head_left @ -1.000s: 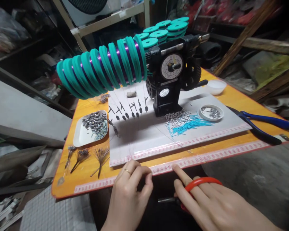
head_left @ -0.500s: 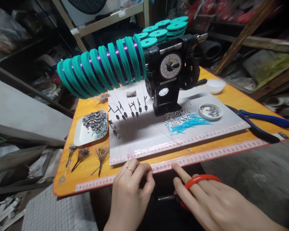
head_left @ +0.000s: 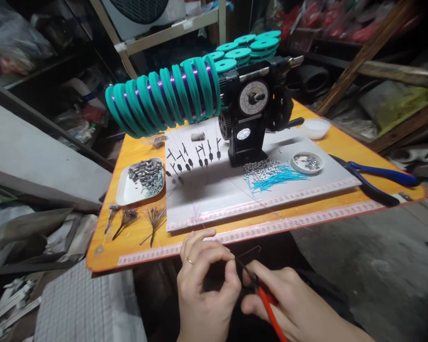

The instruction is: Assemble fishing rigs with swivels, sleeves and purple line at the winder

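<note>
While the left hand [head_left: 207, 289] pinches a thin dark wire [head_left: 250, 249], the right hand [head_left: 281, 304] grips red-handled scissors [head_left: 267, 304]

Both hands work just below the near edge of the orange table [head_left: 103, 251], in front of the black winding machine [head_left: 243, 111]. The left fingers curl nearly closed, wearing a gold ring [head_left: 190, 261], and the wire springs from their tips in a narrow loop. The right fingers fold around the glossy red handle, with the dark blades [head_left: 248, 271] angled up just beside the pinch; whether they touch the wire cannot be told.

Left of the machine juts a ribbed roll of teal rings [head_left: 164, 97] wound with purple wire, while more teal spools [head_left: 238, 53] stack behind it. In front, a white board [head_left: 214, 204] holds small dark weighted pieces [head_left: 192, 156] and turquoise wire snippets [head_left: 274, 176]. To the right lie a round metal-filled dish [head_left: 296, 164], a white bowl [head_left: 316, 128] and blue-handled pliers [head_left: 381, 175]. To the left sit a white tray [head_left: 123, 194] of grey cylinders [head_left: 146, 173] and dry, spiky tufts [head_left: 153, 223].
</note>
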`<action>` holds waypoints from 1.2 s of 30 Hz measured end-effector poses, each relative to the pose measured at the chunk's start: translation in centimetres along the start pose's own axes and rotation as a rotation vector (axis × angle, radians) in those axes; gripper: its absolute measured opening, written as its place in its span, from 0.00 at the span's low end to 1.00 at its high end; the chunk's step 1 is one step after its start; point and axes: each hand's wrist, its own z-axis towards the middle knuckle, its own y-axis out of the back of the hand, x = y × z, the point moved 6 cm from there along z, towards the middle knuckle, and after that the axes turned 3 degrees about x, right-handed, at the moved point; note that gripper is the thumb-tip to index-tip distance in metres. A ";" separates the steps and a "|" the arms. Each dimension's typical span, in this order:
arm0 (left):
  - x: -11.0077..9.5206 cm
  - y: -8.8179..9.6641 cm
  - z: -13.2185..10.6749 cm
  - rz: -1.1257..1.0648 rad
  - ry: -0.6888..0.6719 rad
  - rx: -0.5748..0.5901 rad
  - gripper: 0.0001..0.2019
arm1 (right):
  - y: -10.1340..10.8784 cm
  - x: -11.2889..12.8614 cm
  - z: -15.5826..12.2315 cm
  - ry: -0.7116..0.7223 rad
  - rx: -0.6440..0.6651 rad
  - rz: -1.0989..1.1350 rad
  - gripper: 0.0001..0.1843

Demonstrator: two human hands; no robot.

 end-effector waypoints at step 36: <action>1.3 3.4 -1.7 0.273 -0.177 -0.099 0.20 | 0.3 -2.0 -1.2 -0.103 0.086 0.204 0.10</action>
